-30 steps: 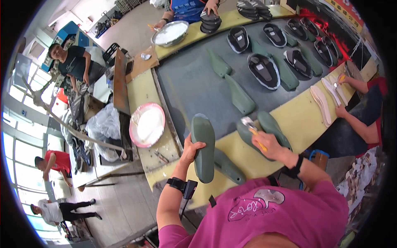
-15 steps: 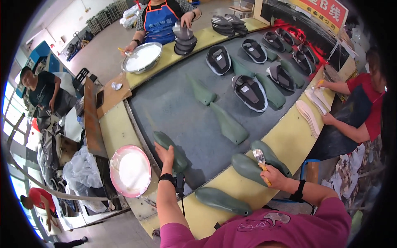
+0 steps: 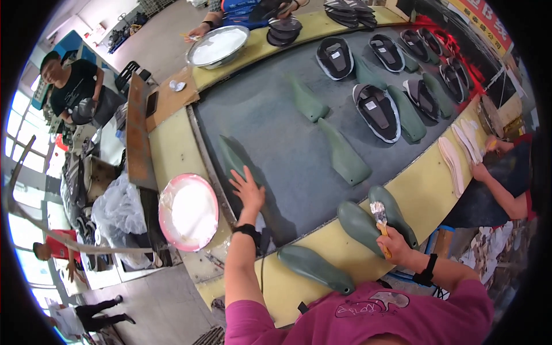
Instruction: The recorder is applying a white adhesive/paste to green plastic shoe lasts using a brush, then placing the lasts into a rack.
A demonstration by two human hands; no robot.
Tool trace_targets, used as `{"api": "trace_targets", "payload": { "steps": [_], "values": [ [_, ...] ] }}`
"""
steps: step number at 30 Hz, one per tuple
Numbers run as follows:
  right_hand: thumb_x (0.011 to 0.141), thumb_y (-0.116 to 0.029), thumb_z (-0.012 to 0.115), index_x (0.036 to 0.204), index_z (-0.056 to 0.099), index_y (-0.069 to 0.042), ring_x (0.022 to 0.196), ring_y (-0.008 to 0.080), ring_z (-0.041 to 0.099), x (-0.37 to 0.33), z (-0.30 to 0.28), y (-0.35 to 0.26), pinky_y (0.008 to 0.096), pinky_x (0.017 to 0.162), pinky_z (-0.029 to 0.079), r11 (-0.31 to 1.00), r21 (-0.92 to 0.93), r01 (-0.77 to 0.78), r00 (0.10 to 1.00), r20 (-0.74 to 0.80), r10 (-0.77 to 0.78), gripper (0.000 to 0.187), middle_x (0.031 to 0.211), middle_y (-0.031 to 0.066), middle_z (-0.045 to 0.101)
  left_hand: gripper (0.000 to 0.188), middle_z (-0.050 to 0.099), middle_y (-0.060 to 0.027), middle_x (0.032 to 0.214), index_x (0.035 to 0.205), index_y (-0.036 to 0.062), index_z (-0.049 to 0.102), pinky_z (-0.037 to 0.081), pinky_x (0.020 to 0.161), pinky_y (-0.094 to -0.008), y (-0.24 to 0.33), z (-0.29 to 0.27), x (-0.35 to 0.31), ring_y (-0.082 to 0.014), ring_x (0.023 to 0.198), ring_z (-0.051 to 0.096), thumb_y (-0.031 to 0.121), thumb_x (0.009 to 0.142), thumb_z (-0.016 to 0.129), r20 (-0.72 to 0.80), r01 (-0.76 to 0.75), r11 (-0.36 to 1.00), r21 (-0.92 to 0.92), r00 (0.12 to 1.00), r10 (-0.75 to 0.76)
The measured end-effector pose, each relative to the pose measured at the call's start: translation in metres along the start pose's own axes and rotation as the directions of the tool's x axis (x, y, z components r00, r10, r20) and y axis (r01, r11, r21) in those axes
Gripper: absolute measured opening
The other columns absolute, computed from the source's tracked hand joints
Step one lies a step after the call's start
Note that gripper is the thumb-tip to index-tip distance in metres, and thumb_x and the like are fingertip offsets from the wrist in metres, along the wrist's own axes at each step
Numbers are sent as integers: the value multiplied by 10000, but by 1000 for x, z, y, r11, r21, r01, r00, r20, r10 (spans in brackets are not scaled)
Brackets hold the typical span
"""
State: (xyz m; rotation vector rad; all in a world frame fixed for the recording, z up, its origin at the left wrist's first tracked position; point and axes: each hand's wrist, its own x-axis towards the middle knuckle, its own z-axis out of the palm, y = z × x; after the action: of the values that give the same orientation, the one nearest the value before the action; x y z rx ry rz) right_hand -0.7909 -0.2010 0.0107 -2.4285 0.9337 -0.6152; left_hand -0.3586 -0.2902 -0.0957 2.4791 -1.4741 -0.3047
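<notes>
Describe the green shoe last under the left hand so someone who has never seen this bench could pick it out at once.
Start at the big grey conveyor belt with its yellow rim. At its near-left edge, just right of the pink-rimmed bowl of white glue, lies one green shoe last, with the left hand resting on its near end. The other lasts have no hand on them, and the right hand holds a brush.

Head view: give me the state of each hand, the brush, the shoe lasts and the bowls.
Left hand: open, palm down on a green last lying on the grey belt.
Right hand: shut on a brush, bristles up.
Two lasts under the brush: lying on the yellow edge.
Pink-rimmed bowl: holds white paste.
Metal bowl: holds white paste.
</notes>
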Motion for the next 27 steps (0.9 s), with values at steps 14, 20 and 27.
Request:
{"api": "trace_targets", "payload": {
  "steps": [14,20,27],
  "values": [
    [709,-15,598,934,527,-13,789,350,516,3,-1,-4,386,668,437,998,58,-31,998,60,28,236,906,190,493,583,130,-248,1420,1261,-19,391,327,976,-494,-21,2,51,-502,1224,261,21,715,593,-164,-304,946,-113,945,284],
    [706,7,593,985,528,-1,892,386,504,-5,1,-2,412,760,441,998,51,26,1000,11,-27,286,1014,227,469,470,504,-292,1127,1108,-58,505,410,887,-435,35,-40,-137,-420,1047,497,203,740,640,108,-175,897,-406,965,237],
    [711,43,552,1011,515,0,951,395,487,-1,9,-7,420,823,423,994,29,102,995,-19,-102,305,1071,233,452,622,368,-306,1255,1179,-70,430,382,929,-429,90,-66,-287,-441,1137,408,256,707,673,172,-120,960,-254,971,166]
  ]
}}
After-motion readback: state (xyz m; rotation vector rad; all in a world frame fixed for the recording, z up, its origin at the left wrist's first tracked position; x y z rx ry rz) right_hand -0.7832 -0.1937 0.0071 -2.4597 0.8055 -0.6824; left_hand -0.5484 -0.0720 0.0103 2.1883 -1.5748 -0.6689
